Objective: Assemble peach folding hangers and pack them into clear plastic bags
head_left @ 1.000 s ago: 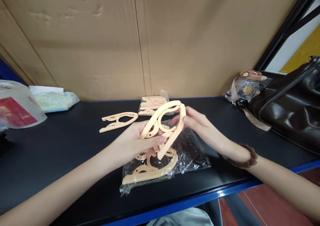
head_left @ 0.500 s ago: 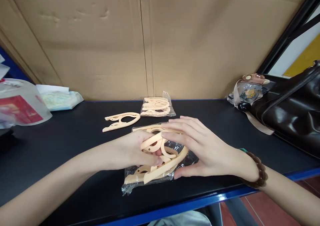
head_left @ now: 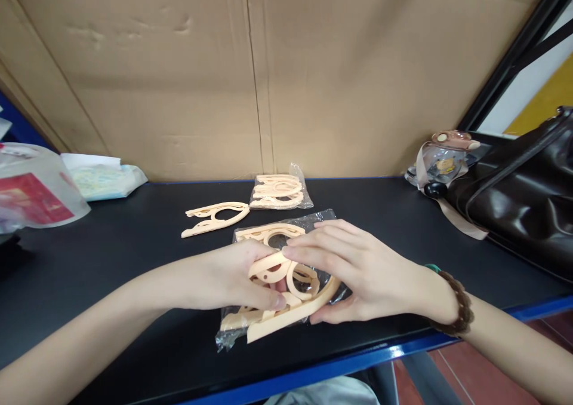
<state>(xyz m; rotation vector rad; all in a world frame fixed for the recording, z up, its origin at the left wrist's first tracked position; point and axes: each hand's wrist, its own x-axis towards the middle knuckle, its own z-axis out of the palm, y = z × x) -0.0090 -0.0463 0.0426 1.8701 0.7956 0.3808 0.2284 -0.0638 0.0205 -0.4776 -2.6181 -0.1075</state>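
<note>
A beige plastic folding hanger (head_left: pixel 286 320) is held between my two hands above the black table. My left hand (head_left: pixel 233 275) closes around its left part, thumb in front and fingers behind. At its right side my right hand (head_left: pixel 371 273) pinches it, with the index fingertip on the upper arm and the thumb below. Under it lies a clear plastic bag (head_left: pixel 323 217) with more beige hangers inside, partly covered by my hands. Just behind, a loose folded hanger (head_left: pixel 243 213) rests on the tabletop.
A second bag of hangers (head_left: pixel 278 186) lies farther back, near the cardboard wall (head_left: pixel 188 82). On the left are a translucent plastic container (head_left: pixel 40 184) and a soft packet (head_left: pixel 110 181). A dark leather bag (head_left: pixel 519 190) and a strapped clear bottle (head_left: pixel 443 163) stand at the right.
The hanger's lower arm has swung slightly down and toward me. My right hand has shifted a little down, showing more of the bag behind it. The view has moved slightly.
</note>
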